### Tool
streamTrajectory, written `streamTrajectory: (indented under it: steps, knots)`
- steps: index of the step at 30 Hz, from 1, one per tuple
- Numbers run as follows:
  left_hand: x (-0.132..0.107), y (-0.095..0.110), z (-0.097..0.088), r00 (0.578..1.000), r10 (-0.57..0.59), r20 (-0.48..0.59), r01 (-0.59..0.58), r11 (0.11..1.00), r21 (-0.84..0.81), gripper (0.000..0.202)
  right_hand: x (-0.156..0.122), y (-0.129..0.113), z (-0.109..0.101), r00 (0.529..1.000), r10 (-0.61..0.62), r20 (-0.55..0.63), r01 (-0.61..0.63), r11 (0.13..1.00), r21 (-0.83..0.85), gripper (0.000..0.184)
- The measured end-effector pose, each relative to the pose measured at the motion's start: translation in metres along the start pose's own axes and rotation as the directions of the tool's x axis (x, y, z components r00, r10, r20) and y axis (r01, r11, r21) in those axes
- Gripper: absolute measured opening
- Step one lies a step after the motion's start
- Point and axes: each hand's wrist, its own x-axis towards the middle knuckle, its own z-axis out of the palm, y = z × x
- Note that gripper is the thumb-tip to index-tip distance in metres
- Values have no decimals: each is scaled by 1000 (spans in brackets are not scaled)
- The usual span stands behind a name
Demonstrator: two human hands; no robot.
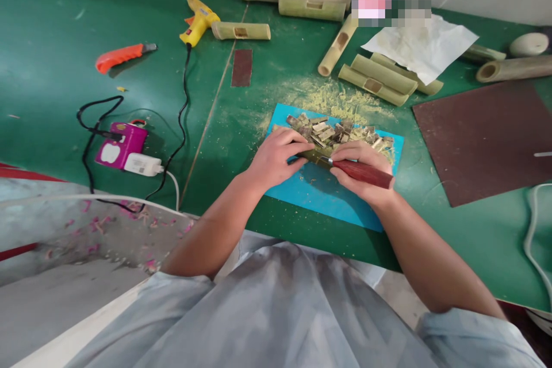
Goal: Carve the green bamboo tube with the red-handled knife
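Observation:
Over a blue mat [314, 198], my left hand [278, 156] is closed on a green bamboo piece [318, 157], gripping its left end. My right hand [364, 156] is wrapped round a carving knife [363, 174] with a dark red wooden handle. Its short metal tip meets the bamboo between the two hands; the exact shape of the blade is hard to make out. The right fingers also lie close along the bamboo, hiding its far end. A heap of bamboo chips [326, 131] lies on the mat just beyond my hands.
Sawdust [345, 100] covers the green table behind the mat. Cut bamboo tubes [379, 80] lie farther back near white paper [420, 40]. At left are a yellow glue gun [199, 18], an orange utility knife [121, 57] and a corded purple power block [123, 145]. Brown sheet [487, 138] at right.

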Motion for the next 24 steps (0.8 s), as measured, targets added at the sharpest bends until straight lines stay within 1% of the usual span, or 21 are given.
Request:
streamTrajectory:
  steps: [8, 16, 18, 21, 24]
  knots:
    - [0, 0, -2, 999, -25, 23, 26, 1000, -14, 22, -1, 3, 1, 999, -46, -5, 46, 998, 42, 14]
    - [0, -1, 0, 1000, -13, 4, 13, 1000, -20, 20, 3, 0, 3, 988, -150, 21, 150, 988, -32, 15]
    - [0, -1, 0, 1000, -18, 6, 18, 999, -30, 20, 3, -1, 3, 985, -170, 8, 170, 985, -33, 19]
    - [-1, -2, 0, 999, -37, 28, 38, 999, -35, 21, 2, -1, 3, 986, -165, -16, 165, 986, -24, 24]
    - [-2, -3, 1, 998, -46, 37, 47, 999, -27, 22, -1, -1, 5, 982, -178, -69, 176, 984, -41, 22]
